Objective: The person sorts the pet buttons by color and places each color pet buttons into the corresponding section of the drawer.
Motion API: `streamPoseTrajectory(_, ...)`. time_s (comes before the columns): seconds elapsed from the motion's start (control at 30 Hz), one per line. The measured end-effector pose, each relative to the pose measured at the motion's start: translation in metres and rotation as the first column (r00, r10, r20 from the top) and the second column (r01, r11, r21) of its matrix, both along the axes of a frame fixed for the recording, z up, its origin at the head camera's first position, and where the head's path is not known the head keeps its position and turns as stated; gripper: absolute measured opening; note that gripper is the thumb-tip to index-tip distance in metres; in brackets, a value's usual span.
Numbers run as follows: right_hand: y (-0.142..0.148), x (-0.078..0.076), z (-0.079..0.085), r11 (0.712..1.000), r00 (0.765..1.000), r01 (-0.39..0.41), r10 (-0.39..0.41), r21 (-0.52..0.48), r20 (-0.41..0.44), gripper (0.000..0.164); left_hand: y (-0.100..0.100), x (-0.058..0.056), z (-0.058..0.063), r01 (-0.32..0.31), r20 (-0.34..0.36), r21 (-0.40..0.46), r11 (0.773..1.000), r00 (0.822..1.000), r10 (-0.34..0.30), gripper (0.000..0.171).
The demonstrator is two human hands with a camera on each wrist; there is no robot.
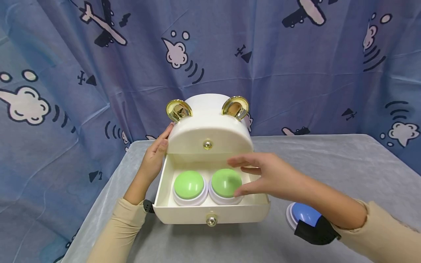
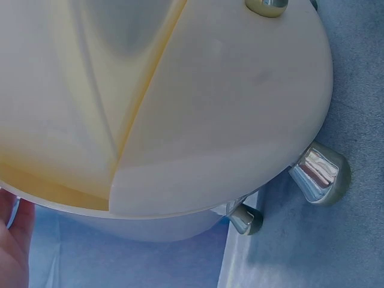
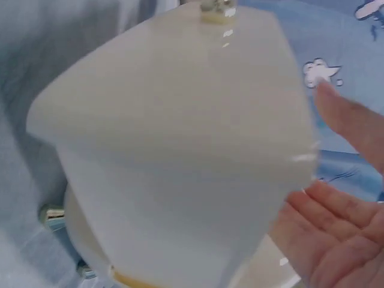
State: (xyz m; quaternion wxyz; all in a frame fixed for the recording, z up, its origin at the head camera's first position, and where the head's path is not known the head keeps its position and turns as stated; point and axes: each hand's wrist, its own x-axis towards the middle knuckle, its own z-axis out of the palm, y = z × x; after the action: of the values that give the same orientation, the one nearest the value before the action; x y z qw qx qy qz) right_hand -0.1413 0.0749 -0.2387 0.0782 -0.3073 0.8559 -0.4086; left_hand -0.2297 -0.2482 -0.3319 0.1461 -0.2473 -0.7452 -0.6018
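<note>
**Open drawer (image 1: 181, 215), 2 green-domed pucks (image 1: 189, 185) inside, right hand (image 1: 271, 175) over it**

Nearest the person: blue-domed puck (image 1: 306, 213) on grey cloth (image 1: 329, 157), partly hidden by the black strap (image 1: 315, 232) at the right wrist. Next, the drawer's gold knob (image 1: 212, 220); drawer stands well out of the white box (image 1: 210, 128). The 2 green-domed pucks sit side by side in it, domes up, close together; rims touching or not, can't tell. Right hand: thumb and fingers apart, gripping nothing, at the right puck (image 1: 223, 182); contact, can't tell.

Handling, my guess: pucks look like hard, smooth plastic, fairly light, domes slick. Best hold is low on the white rim, thumb on 1 side, fingers opposite; a dome might give if pressed. Drawer walls look thin but stiff. Box looks light enough to slide, so a hand bracing its side makes sense.

Further back: upper knob (image 1: 207, 144) on the box's closed upper front. Left hand (image 1: 156, 155) rests along the box's left side, fingers extended, not clamped on anything. 2 gold ears (image 1: 179, 109) on top, probably fragile, poor handles. Behind everything: blue curtain (image 1: 213, 36), planes and clouds printed on it.
</note>
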Motion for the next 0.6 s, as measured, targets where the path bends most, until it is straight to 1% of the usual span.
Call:
streamPoseTrajectory(0.13,0.006,0.011,0.001,0.992,0.998,0.054,-0.051,-0.116,0.025,0.063,-0.001,0.000,0.000,0.006,-0.002,0.005,1.000,1.000,-0.006,0.051)
streamPoseTrajectory(0.23,0.009,0.024,0.003,0.981,0.996,0.085,-0.082,-0.175,0.026,0.052,-0.001,0.000,-0.001,0.009,0.000,0.011,1.000,1.000,-0.009,0.052)
streamPoseTrajectory(0.27,0.009,0.029,0.003,0.977,0.996,0.091,-0.090,-0.193,0.014,0.048,-0.001,0.000,-0.001,0.011,0.001,0.012,1.000,1.000,-0.011,0.052)
streamPoseTrajectory(0.33,0.010,0.040,0.001,0.973,0.994,0.083,-0.096,-0.216,-0.049,0.040,-0.001,-0.001,-0.001,0.010,0.001,0.011,1.000,1.000,-0.010,0.052)
streamPoseTrajectory(0.37,0.011,0.045,-0.001,0.971,0.992,0.070,-0.090,-0.227,-0.082,0.038,-0.001,-0.001,-0.001,0.010,0.002,0.012,1.000,1.000,-0.010,0.052)
streamPoseTrajectory(0.4,0.011,0.049,-0.004,0.967,0.991,0.037,-0.068,-0.251,-0.116,0.038,-0.001,-0.001,-0.001,0.010,0.001,0.013,1.000,1.000,-0.010,0.052)
streamPoseTrajectory(0.5,0.010,0.056,-0.018,0.950,0.978,-0.081,0.018,-0.301,-0.208,0.044,-0.001,-0.002,-0.001,0.007,0.001,0.011,1.000,1.000,-0.007,0.051)
streamPoseTrajectory(0.6,0.008,0.062,-0.034,0.927,0.973,-0.176,0.112,-0.332,-0.202,0.046,-0.001,-0.002,-0.001,0.006,0.000,0.010,1.000,1.000,-0.006,0.050)
